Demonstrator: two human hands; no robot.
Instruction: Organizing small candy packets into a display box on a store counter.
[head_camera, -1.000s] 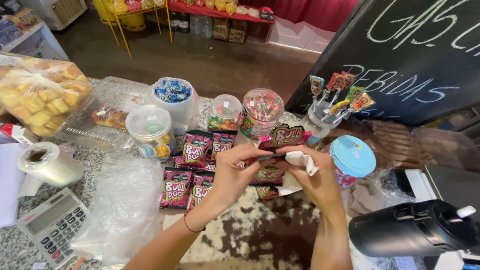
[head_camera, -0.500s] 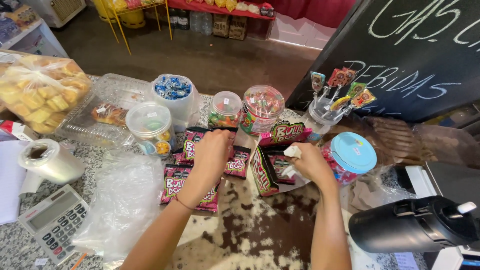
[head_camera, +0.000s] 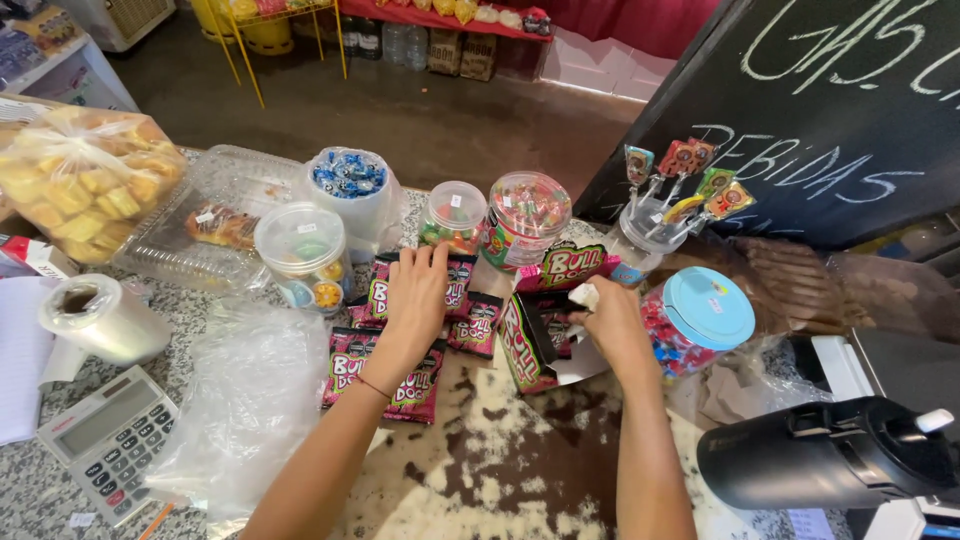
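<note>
A: Left hand (head_camera: 415, 300) — what did it do?

B: It was lying flat, fingers spread, on the pink candy packets (head_camera: 395, 365) on the desk (head_camera: 500, 470); it pressed them, no real grip. A sec ago it was up near the right hand, so it had moved over to the packets.

A: And right hand (head_camera: 605, 325)?

B: Closed on the edge of the open display box (head_camera: 540, 335), w/ a bit of white paper in the fingers. The box had come down to stand on the desk, just beside the blue-lid jar (head_camera: 700, 320).
</note>
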